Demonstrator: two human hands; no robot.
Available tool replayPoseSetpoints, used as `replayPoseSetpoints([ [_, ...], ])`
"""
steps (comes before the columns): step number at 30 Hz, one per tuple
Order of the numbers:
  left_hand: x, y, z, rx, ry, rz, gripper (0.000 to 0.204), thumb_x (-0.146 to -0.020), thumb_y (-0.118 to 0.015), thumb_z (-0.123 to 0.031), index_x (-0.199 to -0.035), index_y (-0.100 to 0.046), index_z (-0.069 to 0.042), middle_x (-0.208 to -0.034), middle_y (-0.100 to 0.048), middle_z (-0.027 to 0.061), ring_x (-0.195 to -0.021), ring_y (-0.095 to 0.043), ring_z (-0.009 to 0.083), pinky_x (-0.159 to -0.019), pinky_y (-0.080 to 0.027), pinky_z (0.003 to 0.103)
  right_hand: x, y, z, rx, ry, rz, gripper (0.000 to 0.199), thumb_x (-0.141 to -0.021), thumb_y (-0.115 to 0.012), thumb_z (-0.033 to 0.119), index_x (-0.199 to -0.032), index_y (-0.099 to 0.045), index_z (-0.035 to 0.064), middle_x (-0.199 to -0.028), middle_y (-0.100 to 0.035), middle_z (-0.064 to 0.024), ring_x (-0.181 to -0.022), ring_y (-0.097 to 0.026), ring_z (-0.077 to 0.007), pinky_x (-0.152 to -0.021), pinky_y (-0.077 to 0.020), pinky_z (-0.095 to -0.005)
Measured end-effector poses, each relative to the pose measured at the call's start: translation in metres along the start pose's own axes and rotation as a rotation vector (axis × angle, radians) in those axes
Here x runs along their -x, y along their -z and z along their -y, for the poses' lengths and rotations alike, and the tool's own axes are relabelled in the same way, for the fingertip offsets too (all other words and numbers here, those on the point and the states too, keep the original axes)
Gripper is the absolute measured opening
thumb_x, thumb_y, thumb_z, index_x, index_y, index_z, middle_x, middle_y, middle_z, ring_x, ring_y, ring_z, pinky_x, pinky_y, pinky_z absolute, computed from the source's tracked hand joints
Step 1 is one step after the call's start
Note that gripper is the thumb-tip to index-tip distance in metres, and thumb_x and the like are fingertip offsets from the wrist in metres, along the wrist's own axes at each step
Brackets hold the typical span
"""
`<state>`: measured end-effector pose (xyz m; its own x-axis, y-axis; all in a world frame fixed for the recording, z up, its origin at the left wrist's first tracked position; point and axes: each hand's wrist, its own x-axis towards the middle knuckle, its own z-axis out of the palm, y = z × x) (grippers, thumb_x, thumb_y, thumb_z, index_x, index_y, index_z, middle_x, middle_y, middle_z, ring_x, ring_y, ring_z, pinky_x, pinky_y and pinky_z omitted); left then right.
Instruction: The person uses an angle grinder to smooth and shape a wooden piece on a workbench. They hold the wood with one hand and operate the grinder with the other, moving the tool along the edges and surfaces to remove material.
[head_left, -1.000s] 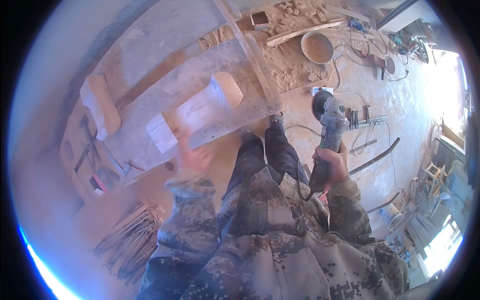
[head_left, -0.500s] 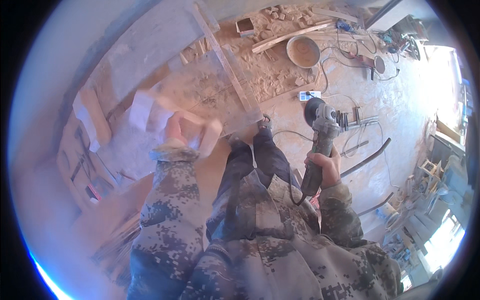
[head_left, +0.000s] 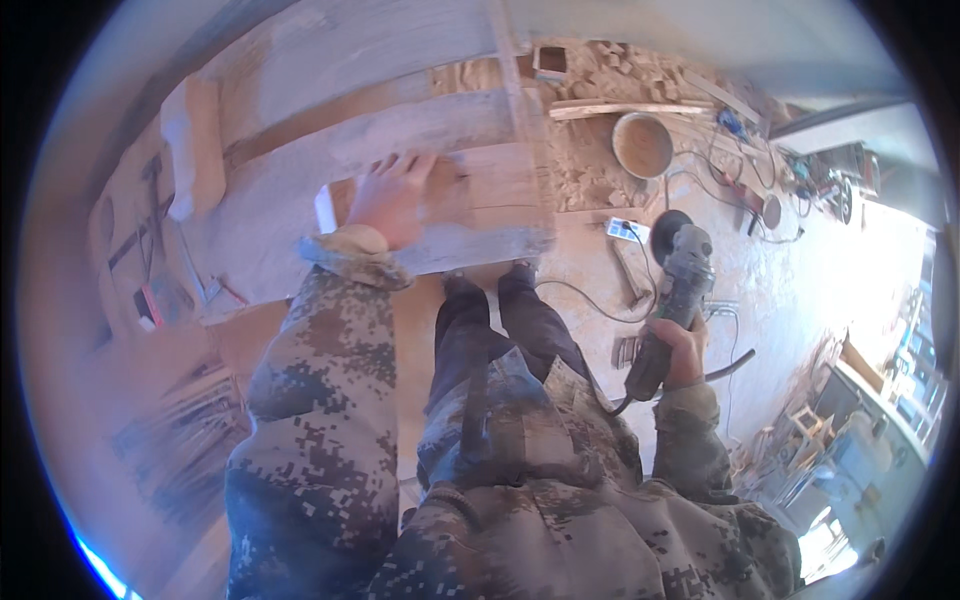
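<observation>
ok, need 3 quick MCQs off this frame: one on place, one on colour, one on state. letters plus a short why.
1. Where does the left hand rest?
A. on the wooden slab
B. on the round basin
C. on the person's knee

2. What colour is the angle grinder body?
A. bright yellow
B. dark grey
C. white

3. How is the grinder held?
A. lying on the floor
B. in both hands
C. in the right hand alone, off the slab

Answers:
1 A, the palm lies flat on the slab's top.
2 B, its housing shows dark grey against the dusty floor.
3 C, only the right hand grips its handle, down at the person's side.
</observation>
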<state>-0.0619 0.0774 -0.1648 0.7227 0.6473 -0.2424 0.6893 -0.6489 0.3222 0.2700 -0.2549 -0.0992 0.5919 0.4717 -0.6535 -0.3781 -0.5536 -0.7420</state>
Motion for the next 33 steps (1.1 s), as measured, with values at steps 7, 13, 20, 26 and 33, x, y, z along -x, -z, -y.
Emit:
replayPoseSetpoints([
  [7, 0.053, -0.051, -0.085, 0.292, 0.257, -0.637, 0.075, -0.08, -0.083, -0.014, -0.149, -0.057, 0.0, -0.146, -0.059, 0.026, -0.135, -0.055, 0.05, -0.118, -0.042, 0.055, 0.01, -0.042, 0.014, 0.098, 0.141, 0.056, 0.046, -0.08, -0.073, 0.01, -0.124, -0.061, -0.0021, -0.092, -0.07, -0.0122, -0.076, -0.071, -0.0232, -0.071, -0.0596, -0.0374],
  [13, 0.108, -0.046, -0.164, 1.543, 0.41, -0.108, 0.088, -0.093, -0.084, -0.048, -0.154, -0.052, 0.008, -0.15, -0.059, 0.0287, -0.143, -0.055, 0.0379, -0.123, -0.04, 0.048, 0.04, -0.121, 0.013, 0.128, 0.105, 0.304, 0.059, -0.076, -0.08, 0.001, -0.131, -0.06, 0.0006, -0.103, -0.071, -0.01, -0.088, -0.072, -0.0208, -0.08, -0.0613, -0.0366],
  [20, 0.112, -0.025, -0.131, 2.085, 0.517, -0.152, 0.028, -0.098, -0.082, -0.02, -0.12, -0.073, -0.004, -0.108, -0.075, 0.0017, -0.096, -0.069, 0.011, -0.088, -0.056, 0.032, 0.052, -0.219, -0.013, 0.228, 0.133, 0.638, 0.069, -0.077, -0.089, 0.005, -0.14, -0.061, 0.0032, -0.127, -0.071, -0.0094, -0.117, -0.069, -0.0203, -0.101, -0.0559, -0.0372],
  [26, 0.127, -0.017, -0.098, 2.052, 0.695, -0.195, 0.027, -0.096, -0.082, -0.018, -0.116, -0.074, -0.004, -0.105, -0.075, 0.0038, -0.089, -0.071, 0.0135, -0.082, -0.057, 0.033, 0.053, -0.252, -0.021, 0.256, 0.061, 0.739, 0.072, -0.076, -0.09, 0.007, -0.142, -0.061, 0.0039, -0.13, -0.07, -0.0101, -0.123, -0.066, -0.0204, -0.105, -0.0527, -0.0383],
  [33, 0.132, -0.015, -0.087, 2.044, 0.798, -0.23, 0.027, -0.094, -0.083, -0.018, -0.115, -0.075, -0.003, -0.103, -0.075, 0.0054, -0.088, -0.071, 0.0146, -0.079, -0.058, 0.034, 0.054, -0.27, -0.02, 0.33, 0.047, 0.751, 0.072, -0.075, -0.088, 0.007, -0.141, -0.06, 0.0037, -0.128, -0.069, -0.0102, -0.12, -0.066, -0.0206, -0.103, -0.0535, -0.0386],
])
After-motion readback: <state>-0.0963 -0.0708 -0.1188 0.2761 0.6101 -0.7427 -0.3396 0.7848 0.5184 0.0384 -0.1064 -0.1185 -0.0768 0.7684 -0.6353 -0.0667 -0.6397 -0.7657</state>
